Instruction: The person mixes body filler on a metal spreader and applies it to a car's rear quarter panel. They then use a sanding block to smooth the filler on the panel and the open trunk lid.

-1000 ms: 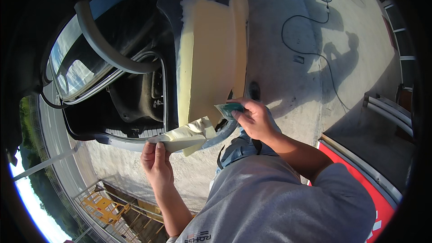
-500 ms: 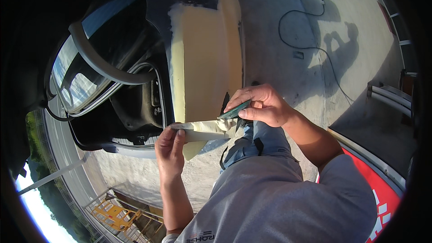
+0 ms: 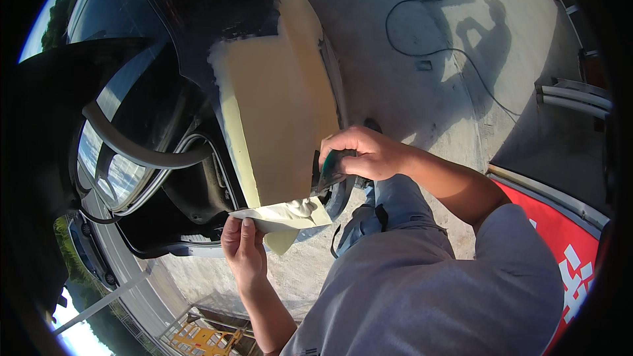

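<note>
My left hand [image 3: 247, 247] grips the left end of a thin, pale mixing board [image 3: 322, 216], its thumb on top. A smear of cream-coloured body filler [image 3: 297, 209] lies along the board. Above the board's right end, my right hand [image 3: 366, 151] is closed around a green spreader [image 3: 331, 166], whose blade points down toward the filler; I cannot tell whether they touch. Just beyond both hands is a dark car's rear side panel [image 3: 277, 112], broadly coated in tan and pale yellow filler.
On the left the car's boot gapes, with a curved grey hinge arm [image 3: 135, 148] over it. A black cable [image 3: 390, 29] loops across the concrete floor [image 3: 435, 115]. Metal rails [image 3: 573, 99] and a red panel [image 3: 550, 234] stand at right; a yellow barrier [image 3: 204, 339] is at lower left.
The view has shifted. My right hand has lifted the spreader off the board and turned it blade-down. The board sits lower in view, with filler still spread on it.
</note>
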Demonstrator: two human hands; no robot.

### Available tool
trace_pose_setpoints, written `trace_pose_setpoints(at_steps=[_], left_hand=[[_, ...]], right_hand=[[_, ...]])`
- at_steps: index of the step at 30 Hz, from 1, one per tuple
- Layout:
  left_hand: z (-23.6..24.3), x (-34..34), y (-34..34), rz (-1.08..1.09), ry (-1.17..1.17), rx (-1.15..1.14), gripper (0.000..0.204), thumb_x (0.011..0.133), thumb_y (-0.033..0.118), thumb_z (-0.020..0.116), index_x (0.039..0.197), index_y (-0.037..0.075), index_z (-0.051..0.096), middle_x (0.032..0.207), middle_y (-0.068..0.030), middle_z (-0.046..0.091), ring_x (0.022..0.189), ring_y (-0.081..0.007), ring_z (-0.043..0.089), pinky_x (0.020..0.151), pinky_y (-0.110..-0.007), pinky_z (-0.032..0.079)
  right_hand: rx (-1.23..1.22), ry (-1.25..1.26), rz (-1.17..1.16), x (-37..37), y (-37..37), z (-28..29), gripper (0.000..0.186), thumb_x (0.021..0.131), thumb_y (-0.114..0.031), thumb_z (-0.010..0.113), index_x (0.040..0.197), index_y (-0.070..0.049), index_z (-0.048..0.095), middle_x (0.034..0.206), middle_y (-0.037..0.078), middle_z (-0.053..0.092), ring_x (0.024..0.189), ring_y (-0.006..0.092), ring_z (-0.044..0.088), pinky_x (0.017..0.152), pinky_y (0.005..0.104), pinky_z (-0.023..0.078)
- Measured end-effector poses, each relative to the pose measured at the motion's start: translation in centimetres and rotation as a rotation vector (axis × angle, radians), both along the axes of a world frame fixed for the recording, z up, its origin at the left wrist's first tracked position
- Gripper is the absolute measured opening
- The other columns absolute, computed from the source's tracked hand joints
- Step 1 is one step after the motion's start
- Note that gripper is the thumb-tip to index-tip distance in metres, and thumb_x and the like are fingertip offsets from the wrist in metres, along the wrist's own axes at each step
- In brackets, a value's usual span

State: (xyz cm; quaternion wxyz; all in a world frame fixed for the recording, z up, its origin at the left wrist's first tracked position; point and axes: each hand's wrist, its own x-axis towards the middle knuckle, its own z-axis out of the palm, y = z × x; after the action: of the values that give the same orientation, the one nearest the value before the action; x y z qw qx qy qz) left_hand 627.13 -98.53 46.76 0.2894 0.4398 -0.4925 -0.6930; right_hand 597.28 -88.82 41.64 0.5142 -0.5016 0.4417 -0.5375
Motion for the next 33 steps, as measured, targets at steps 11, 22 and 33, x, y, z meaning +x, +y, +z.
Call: trace_pose_setpoints(at_steps=[11, 22, 33], left_hand=[[-0.4, -5.0, 0.3, -0.395, -0.175, 0.056, 0.019, 0.104, 0.003, 0.057, 0.119, -0.005, 0.067, 0.100, -0.0009, 0.071, 0.090, -0.0049, 0.059, 0.083, -0.022, 0.047], [0.9, -2.0, 1.1, 0.125, -0.012, 0.027, 0.015, 0.103, 0.003, 0.056, 0.114, -0.004, 0.064, 0.104, -0.0080, 0.066, 0.097, -0.0163, 0.061, 0.096, -0.032, 0.049], [1.7, -2.3, 1.1, 0.329, -0.041, 0.004, 0.015, 0.102, -0.001, 0.056, 0.114, -0.004, 0.065, 0.104, -0.0095, 0.070, 0.089, -0.0122, 0.066, 0.081, -0.025, 0.055]], right_hand=[[0.065, -0.232, 0.073, 0.6, -2.9, -4.5, 0.015, 0.083, -0.002, 0.049, 0.089, -0.001, 0.063, 0.079, 0.002, 0.059, 0.074, 0.0103, 0.052, 0.070, 0.0300, 0.043], [-0.118, -0.185, -1.146, -13.6, -16.8, -18.6, 0.020, 0.095, -0.003, 0.065, 0.114, 0.002, 0.071, 0.087, 0.006, 0.072, 0.076, 0.0084, 0.063, 0.068, 0.0261, 0.050], [-0.163, -0.010, -1.066, -17.4, -25.9, -18.2, 0.023, 0.094, -0.002, 0.067, 0.115, 0.000, 0.075, 0.088, -0.001, 0.069, 0.076, 0.0049, 0.057, 0.067, 0.0237, 0.047]])
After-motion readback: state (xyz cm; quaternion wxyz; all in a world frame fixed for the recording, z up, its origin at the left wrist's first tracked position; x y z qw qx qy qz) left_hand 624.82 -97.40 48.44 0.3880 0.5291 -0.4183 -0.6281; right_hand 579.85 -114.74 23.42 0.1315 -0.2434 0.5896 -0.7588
